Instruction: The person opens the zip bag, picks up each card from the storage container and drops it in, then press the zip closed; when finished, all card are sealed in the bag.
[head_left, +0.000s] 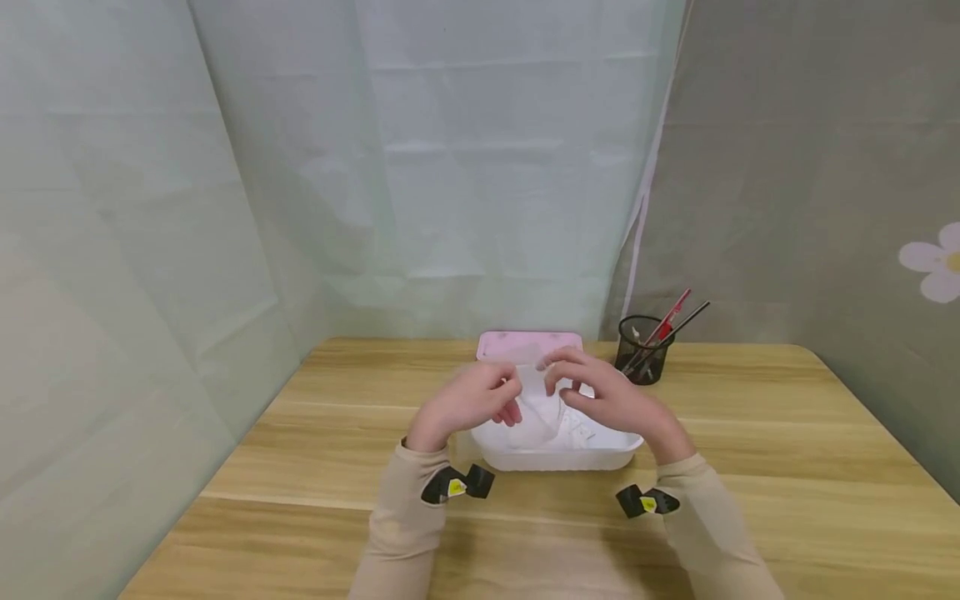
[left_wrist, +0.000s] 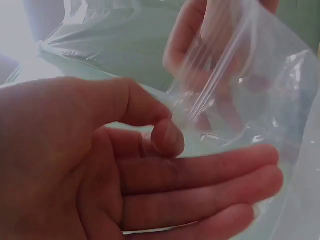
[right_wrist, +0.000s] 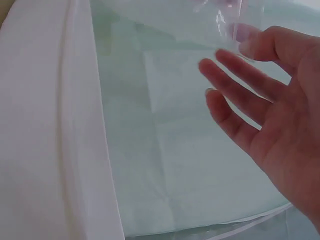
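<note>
Both hands hold a clear plastic bag (head_left: 542, 410) just above a white tub (head_left: 557, 459) at the table's middle. My left hand (head_left: 512, 393) pinches the bag's left edge between thumb and index finger. In the left wrist view the left hand (left_wrist: 167, 137) makes that pinch with its other fingers stretched out under the bag (left_wrist: 245, 95). My right hand (head_left: 557, 382) pinches the bag's top right edge. In the right wrist view the right hand (right_wrist: 241, 44) has its fingertips on the bag (right_wrist: 220, 17) and its remaining fingers spread. What is inside the bag cannot be made out.
The tub's pink lid (head_left: 529, 342) stands open behind it. A black mesh pen cup (head_left: 642, 354) with red and black pens sits at the back right. The wooden table (head_left: 787, 467) is ringed by pale fabric screens. The tub's white wall (right_wrist: 45, 130) fills the left of the right wrist view.
</note>
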